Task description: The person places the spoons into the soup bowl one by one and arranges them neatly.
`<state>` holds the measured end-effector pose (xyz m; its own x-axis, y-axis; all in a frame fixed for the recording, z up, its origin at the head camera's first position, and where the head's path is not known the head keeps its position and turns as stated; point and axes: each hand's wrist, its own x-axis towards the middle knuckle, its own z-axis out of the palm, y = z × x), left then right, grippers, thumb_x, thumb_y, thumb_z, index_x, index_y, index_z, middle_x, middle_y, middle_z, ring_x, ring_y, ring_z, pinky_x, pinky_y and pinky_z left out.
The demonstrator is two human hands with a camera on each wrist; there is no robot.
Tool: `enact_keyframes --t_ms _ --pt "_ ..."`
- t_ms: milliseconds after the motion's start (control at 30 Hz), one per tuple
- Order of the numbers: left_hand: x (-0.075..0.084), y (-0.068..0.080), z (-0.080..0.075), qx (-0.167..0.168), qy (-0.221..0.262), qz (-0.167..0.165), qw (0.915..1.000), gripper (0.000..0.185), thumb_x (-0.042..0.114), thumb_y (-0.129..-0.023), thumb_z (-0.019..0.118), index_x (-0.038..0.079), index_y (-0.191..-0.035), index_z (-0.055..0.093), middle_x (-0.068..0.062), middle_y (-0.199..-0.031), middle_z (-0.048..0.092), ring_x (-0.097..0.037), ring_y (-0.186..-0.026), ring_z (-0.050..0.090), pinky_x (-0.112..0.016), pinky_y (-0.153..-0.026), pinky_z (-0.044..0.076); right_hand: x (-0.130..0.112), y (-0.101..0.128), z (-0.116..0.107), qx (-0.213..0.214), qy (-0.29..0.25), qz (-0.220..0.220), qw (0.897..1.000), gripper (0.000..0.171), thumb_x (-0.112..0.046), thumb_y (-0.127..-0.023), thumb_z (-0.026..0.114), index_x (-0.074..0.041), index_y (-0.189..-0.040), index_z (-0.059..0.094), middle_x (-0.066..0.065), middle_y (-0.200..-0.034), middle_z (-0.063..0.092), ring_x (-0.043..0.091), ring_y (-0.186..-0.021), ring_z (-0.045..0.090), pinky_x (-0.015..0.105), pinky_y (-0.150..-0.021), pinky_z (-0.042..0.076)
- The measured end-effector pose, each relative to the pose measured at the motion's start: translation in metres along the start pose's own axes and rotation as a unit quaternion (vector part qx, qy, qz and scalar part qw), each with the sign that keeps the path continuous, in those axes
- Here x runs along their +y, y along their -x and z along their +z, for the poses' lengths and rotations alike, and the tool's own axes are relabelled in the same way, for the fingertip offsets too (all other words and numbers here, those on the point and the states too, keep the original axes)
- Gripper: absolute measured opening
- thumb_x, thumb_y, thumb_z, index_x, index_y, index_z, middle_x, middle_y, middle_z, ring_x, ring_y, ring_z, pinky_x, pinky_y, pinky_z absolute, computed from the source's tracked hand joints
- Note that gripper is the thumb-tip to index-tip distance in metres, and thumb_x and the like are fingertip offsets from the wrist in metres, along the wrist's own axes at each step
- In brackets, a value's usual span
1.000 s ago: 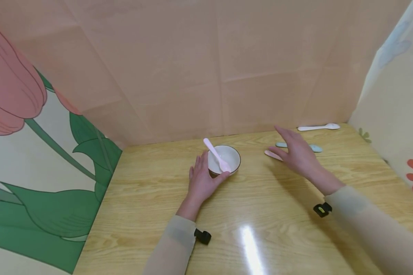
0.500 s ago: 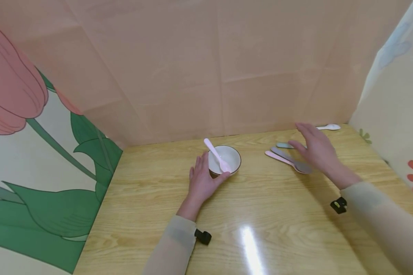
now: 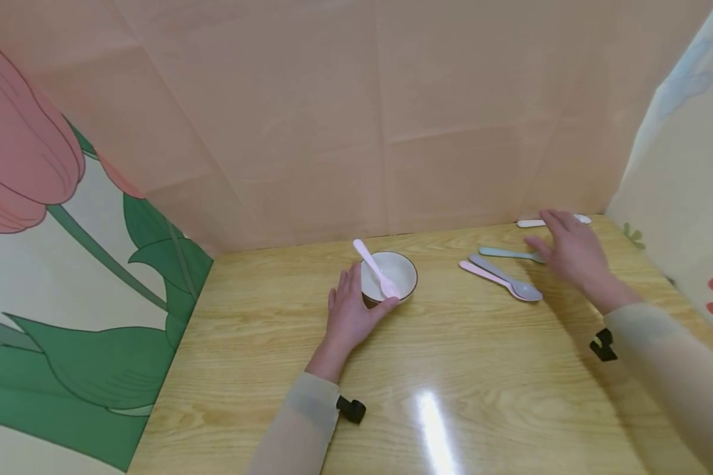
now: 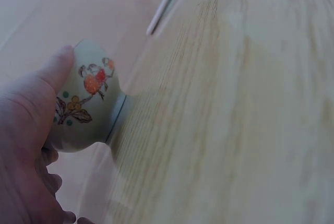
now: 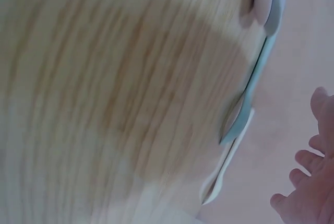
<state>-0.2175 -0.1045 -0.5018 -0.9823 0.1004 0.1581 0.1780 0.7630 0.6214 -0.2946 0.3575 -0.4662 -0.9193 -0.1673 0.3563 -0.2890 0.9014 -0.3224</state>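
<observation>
My left hand [image 3: 347, 316] holds a small white bowl [image 3: 401, 269] by its near left side, thumb along the rim and fingers round the wall. A pink spoon [image 3: 368, 261] leans in it, handle over the far rim. The left wrist view shows berries and leaves painted on the bowl [image 4: 88, 93]. My right hand [image 3: 576, 260] hovers with loosely spread fingers over the far right of the table, holding nothing. Under it lie a pale green spoon [image 3: 505, 253], its tip hidden by the hand, and a white spoon [image 3: 530, 223], partly covered by the fingers.
A grey spoon [image 3: 525, 291] lies on top of another pink spoon [image 3: 476, 269], left of my right hand. The wooden table [image 3: 261, 343] meets a pinkish cloth wall [image 3: 303, 165] at the back. Flower-printed panels [image 3: 95, 369] stand at both sides.
My right hand has moved right and slightly back over the spoons, uncovering the grey and pink ones. My left hand, the bowl and its spoon have stayed in place.
</observation>
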Motion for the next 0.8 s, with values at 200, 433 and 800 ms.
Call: enact_keyframes --t_ms 200,433,800 --pt "-0.001 0.0 0.0 -0.007 0.002 -0.003 1.0 0.121 0.078 -0.092 0.074 0.012 -0.177 0.019 -0.01 -0.18 0.029 -0.036 -0.168 0.017 -0.07 -0.129 0.016 0.021 -0.006 0.003 -0.024 0.021 0.003 0.999 0.072 -0.038 -0.117 0.055 0.014 -0.163 0.036 0.043 -0.161 0.036 0.065 -0.149 0.031 0.074 -0.123 0.021" --pt "0.0 -0.001 0.0 -0.015 0.002 -0.007 0.9999 0.122 0.08 -0.091 0.072 0.012 -0.177 0.018 -0.01 -0.181 0.027 -0.035 -0.169 0.015 -0.068 -0.13 0.015 0.04 -0.01 0.004 -0.054 0.031 0.014 0.998 0.073 -0.037 -0.117 0.055 0.016 -0.162 0.035 0.045 -0.161 0.035 0.067 -0.148 0.029 0.076 -0.12 0.023" --pt "-0.001 -0.001 -0.001 -0.014 -0.001 -0.011 0.9998 0.122 0.08 -0.091 0.073 0.013 -0.177 0.018 -0.01 -0.181 0.028 -0.035 -0.169 0.016 -0.069 -0.13 0.016 0.061 -0.02 0.005 -0.109 0.038 0.024 0.993 0.082 -0.047 -0.119 0.046 0.015 -0.167 0.023 0.045 -0.166 0.026 0.067 -0.152 0.022 0.074 -0.125 0.016"
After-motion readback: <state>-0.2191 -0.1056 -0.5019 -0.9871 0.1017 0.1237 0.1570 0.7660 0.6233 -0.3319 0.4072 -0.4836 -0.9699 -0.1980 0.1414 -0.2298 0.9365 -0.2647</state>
